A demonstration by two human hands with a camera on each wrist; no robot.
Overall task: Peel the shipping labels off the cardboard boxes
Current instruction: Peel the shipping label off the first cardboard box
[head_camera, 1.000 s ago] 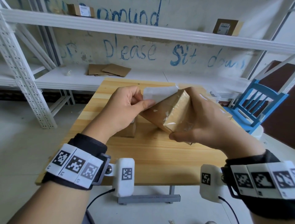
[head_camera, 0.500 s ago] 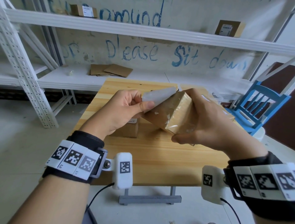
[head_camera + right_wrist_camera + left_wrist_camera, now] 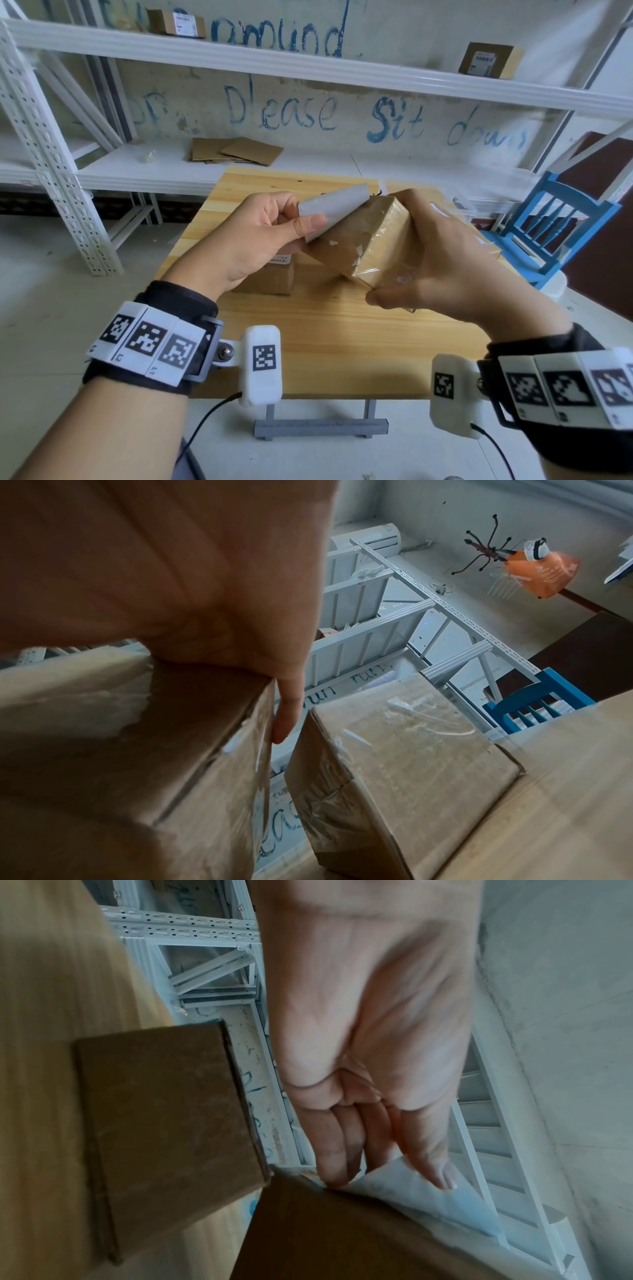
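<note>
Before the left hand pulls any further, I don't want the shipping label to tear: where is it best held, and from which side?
Judging from the pose, pinch the shipping label across its freed, lifted edge, coming from the left hand side, as now. That flap stands clear of the cardboard box, which the right hand steadies; its far end, near the box's top corner, looks still attached.

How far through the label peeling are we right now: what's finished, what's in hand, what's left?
Done: nothing is clearly finished; the taped box on the table shows no label from here.
In hand: the right hand grips the held box while the left hand pinches its white label, lifted but attached at the far edge.
Left: the small box on the table keeps its label, as do two shelf boxes.
</note>
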